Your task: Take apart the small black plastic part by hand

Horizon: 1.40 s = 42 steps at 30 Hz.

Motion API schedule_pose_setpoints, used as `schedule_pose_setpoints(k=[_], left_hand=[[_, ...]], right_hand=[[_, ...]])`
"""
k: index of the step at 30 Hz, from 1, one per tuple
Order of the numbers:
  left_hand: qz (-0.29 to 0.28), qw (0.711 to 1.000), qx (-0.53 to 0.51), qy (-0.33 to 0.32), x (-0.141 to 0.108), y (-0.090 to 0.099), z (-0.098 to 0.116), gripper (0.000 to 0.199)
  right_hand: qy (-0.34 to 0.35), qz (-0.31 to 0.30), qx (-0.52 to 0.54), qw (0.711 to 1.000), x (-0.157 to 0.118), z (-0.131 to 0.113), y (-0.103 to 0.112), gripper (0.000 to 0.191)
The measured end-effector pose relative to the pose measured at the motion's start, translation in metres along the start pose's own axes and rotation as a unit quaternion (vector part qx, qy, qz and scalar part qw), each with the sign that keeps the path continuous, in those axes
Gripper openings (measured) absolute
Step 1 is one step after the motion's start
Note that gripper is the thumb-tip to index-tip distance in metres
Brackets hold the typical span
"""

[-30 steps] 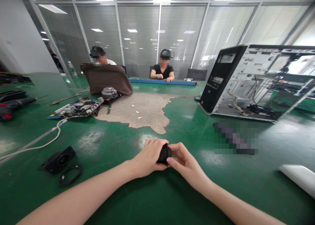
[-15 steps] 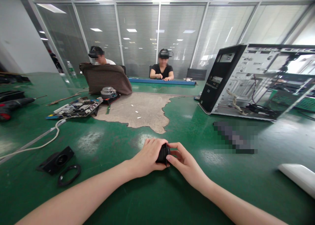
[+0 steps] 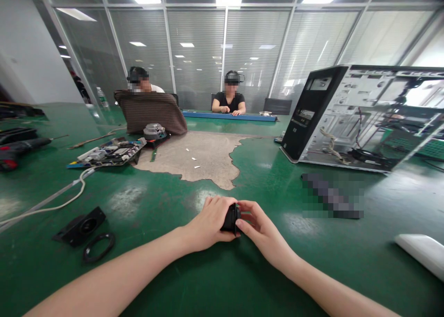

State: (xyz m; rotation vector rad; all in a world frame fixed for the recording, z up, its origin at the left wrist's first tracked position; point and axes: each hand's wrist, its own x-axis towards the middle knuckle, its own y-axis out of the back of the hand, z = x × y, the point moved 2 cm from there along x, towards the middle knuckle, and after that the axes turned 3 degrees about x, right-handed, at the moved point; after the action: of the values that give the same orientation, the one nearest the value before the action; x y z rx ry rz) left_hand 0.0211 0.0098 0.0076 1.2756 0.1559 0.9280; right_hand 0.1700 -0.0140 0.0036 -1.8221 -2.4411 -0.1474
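Note:
A small black part (image 3: 229, 219) is held between both hands, just above or on the green tabletop (image 3: 215, 280). My left hand (image 3: 211, 222) wraps over it from the left, with the palm hiding much of it. From the right, the thumb and fingers of my right hand (image 3: 258, 226) grip its flat rim. To the left lie a black housing with a round opening (image 3: 80, 226) and a black ring (image 3: 99, 248), neither touched by a hand.
An open computer case (image 3: 312, 118) stands at the right, with a blurred dark item (image 3: 331, 196) before it and a white object (image 3: 421, 252) nearby. Circuit boards (image 3: 111, 152), a drill (image 3: 24, 148) and a cable (image 3: 81, 183) lie left. Two people sit across the table.
The view has shifted very slightly. Both hands keep the same hold on the black part.

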Motion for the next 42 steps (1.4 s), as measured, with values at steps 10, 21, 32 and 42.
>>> schedule_pose_setpoints(k=[10, 21, 32, 42], left_hand=[[0.0, 1.0, 0.002, 0.002, -0.0008, -0.0004, -0.0006, 0.057], [0.001, 1.0, 0.002, 0.005, 0.0006, -0.0003, -0.0006, 0.06], [-0.005, 1.0, -0.004, 0.012, 0.0007, 0.0008, 0.0, 0.06], [-0.006, 1.0, 0.002, 0.01, 0.0005, 0.0013, 0.0001, 0.061]], right_hand=[[0.039, -0.018, 0.013, 0.999, -0.003, -0.0004, 0.0007, 0.015], [0.0, -0.009, -0.002, 1.0, -0.0034, -0.0009, -0.0014, 0.025], [0.046, -0.007, 0.008, 0.999, -0.0007, 0.0028, 0.0013, 0.012], [0.0, -0.016, 0.008, 1.0, -0.0025, 0.0006, 0.001, 0.022]])
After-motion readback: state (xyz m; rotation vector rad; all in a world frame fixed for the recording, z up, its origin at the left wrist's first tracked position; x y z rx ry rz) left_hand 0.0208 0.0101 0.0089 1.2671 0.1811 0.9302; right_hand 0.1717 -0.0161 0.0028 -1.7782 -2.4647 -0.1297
